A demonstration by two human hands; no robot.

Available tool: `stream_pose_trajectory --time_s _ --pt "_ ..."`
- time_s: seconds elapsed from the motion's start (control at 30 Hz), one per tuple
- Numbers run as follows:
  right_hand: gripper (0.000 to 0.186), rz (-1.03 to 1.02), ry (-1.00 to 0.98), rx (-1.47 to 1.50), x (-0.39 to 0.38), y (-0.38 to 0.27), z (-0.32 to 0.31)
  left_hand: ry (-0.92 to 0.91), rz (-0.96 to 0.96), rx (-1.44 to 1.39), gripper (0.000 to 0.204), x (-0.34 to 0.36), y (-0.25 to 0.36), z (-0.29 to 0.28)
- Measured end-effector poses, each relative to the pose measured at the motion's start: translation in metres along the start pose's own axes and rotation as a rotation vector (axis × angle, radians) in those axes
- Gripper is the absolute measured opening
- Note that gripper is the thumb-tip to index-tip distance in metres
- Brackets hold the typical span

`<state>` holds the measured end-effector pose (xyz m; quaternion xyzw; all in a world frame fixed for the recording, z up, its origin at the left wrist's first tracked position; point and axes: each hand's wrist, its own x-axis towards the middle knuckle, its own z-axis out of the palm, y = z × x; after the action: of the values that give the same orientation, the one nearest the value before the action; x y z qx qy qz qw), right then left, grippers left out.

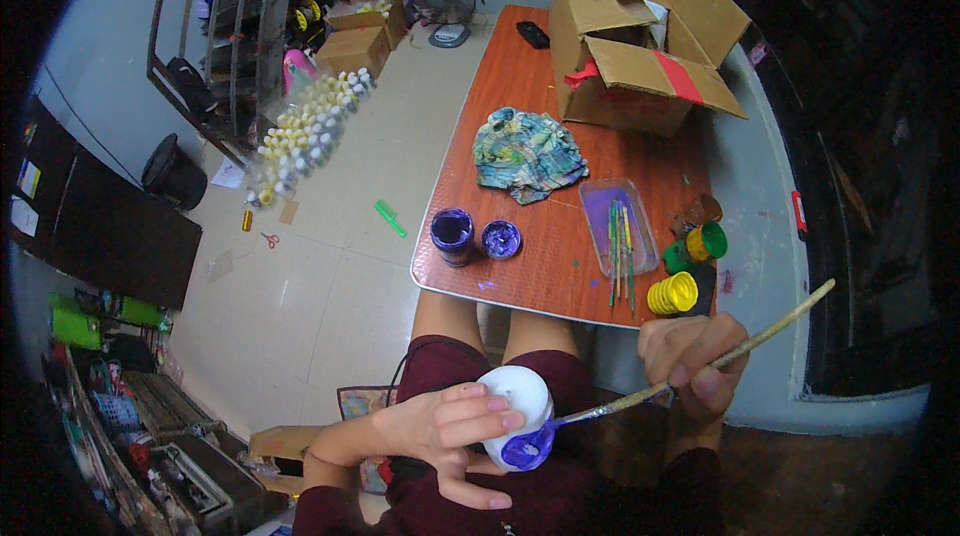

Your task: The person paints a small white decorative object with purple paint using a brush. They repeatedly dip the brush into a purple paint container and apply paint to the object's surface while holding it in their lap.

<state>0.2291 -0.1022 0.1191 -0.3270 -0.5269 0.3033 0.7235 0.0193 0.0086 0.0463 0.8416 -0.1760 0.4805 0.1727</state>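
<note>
Right now the left hand (440, 426) holds a small white pot (515, 406) over the person's lap, just below the edge of the tabletop (560, 266). Its fingers (490, 404) are curled tight around the side of the pot, so the pot sits still. The right hand (690, 361) holds a long paintbrush (700, 371). Its fingers (712, 356) are pinched shut on the middle of the handle. The brush tip touches a purple patch (527, 448) low on the pot.

To paint this part well, I think the left hand should keep the pot steady and turn it slowly, bit by bit. The brush should move in soft, short strokes. The thumb and fingers must stay off the wet purple, or it will smear. Paint could also drip on the dark red shorts (450, 356) under the pot.

Up on the tabletop stand an open jar of purple paint (452, 233) and its purple lid (501, 239), just beside it. Near them are a clear tray of brushes (620, 228), a paint-stained rag (527, 154), yellow and green lids (690, 271) and a cardboard box (640, 46).
</note>
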Motion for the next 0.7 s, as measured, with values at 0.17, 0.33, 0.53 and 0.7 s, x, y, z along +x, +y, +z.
stream_pose_trajectory --time_s 0.17,0.33,0.53,0.7 --pt "0.024 0.001 0.002 -0.001 0.0000 0.0003 0.0002 -0.062 0.001 -0.011 0.069 0.0034 0.0011 -0.0052" --pt "0.020 0.050 0.026 0.066 -0.0073 0.0015 -0.0051 -0.074 0.026 -0.002 0.068 0.0010 0.0004 -0.0037" --pt "0.021 0.052 0.091 0.042 -0.0045 0.0038 -0.0070 -0.074 0.023 -0.016 0.067 0.0010 0.0017 -0.0029" --pt "0.019 0.058 0.019 0.174 -0.0035 0.0035 -0.0084 -0.073 0.023 0.025 0.065 0.0040 0.0027 -0.0039"
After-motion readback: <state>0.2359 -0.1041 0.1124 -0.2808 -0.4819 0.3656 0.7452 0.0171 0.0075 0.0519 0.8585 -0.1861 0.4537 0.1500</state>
